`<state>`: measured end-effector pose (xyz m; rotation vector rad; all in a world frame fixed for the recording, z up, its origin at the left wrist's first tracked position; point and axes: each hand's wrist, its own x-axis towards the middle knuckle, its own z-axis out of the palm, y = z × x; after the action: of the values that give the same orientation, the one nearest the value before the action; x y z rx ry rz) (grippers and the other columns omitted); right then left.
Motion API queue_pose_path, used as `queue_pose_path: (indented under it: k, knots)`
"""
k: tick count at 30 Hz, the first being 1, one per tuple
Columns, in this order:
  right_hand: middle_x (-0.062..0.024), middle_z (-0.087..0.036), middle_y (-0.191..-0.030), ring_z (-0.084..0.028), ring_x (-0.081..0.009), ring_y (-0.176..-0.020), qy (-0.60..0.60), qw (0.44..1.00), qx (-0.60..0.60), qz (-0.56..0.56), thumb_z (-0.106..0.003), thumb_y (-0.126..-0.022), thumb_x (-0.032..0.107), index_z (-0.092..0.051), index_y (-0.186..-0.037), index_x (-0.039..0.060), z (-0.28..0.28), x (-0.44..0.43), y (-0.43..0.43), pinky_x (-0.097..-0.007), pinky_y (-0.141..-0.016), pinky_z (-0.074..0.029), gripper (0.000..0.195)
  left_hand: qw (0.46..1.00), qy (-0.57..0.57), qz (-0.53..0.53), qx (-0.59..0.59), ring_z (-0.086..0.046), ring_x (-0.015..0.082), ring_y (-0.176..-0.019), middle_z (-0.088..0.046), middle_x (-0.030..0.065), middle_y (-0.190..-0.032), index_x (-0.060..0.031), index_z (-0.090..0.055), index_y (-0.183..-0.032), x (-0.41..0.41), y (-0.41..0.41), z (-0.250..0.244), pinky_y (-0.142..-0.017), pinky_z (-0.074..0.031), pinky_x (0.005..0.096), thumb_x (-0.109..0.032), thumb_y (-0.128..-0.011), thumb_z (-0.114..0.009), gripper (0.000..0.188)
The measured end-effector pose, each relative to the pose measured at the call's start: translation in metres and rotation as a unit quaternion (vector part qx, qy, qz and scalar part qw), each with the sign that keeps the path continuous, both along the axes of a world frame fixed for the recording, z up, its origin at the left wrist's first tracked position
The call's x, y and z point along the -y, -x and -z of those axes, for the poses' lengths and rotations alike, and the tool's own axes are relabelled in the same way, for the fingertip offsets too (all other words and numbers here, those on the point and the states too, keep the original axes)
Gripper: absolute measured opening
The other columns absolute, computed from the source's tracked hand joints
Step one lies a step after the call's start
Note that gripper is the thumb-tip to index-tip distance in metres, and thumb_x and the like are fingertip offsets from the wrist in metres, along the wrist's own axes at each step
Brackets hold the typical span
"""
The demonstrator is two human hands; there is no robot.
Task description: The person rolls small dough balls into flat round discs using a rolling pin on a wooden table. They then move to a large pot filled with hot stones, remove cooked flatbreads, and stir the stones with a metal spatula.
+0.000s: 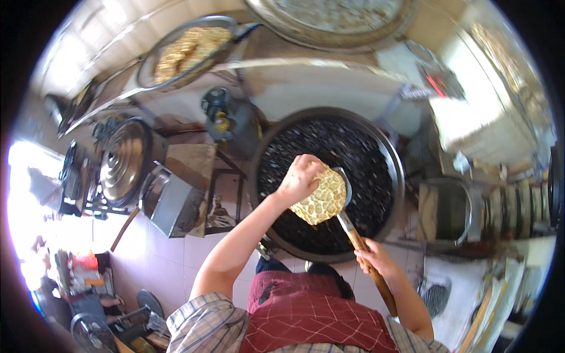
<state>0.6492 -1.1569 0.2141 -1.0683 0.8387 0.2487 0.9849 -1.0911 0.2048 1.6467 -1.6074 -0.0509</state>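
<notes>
My left hand (pixel 304 178) grips the upper left edge of a round, dimpled flatbread (pixel 324 198), pale golden in colour. Wrapped around the wooden handle (pixel 380 287) of a metal-headed ladle or scoop is my right hand (pixel 373 258). The tool's metal head (pixel 347 187) shows at the right edge of the bread, partly hidden by it. Both are above a large round pan (pixel 399 176) filled with dark pebbles (pixel 318 137).
More flatbreads (pixel 192 48) lie in an oval tray at the upper left. A large round metal pan (pixel 331 17) stands at the top. Left are a lidded pot (pixel 123 161) and a metal box (pixel 172 205); right, a container (pixel 446 212) and a white block (pixel 472 110).
</notes>
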Motion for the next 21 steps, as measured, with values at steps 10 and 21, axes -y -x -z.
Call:
queue_pose_path:
  k: [10,21]
  knots:
    - [-0.0041,-0.054,-0.069,-0.051,-0.0118,-0.045,0.167,0.98,0.086,-0.067,-0.059,-0.093,0.016,-0.048,-0.114,0.0038,-0.175,-0.01,-0.25,-0.0261,-0.037,-0.042,0.026,0.935,0.027,-0.259,0.24,-0.051,0.0315,-0.101,-0.056,0.0129,-0.101,-0.0099,-0.062,-0.105,-0.049,-0.153,-0.199,-0.086,-0.04,0.046,-0.03,-0.076,-0.066,0.035]
    - [-0.0025,-0.052,-0.063,-0.05,-0.0113,-0.042,0.43,0.887,0.152,-0.073,-0.061,-0.089,0.013,-0.052,-0.108,0.0019,-0.185,-0.014,-0.53,-0.0278,-0.036,-0.04,0.024,0.85,-0.12,-0.503,0.095,-0.032,0.0384,-0.135,-0.041,0.0229,-0.142,-0.0251,-0.034,-0.146,-0.076,-0.397,-0.183,-0.106,-0.024,0.0597,-0.056,-0.091,-0.045,0.064]
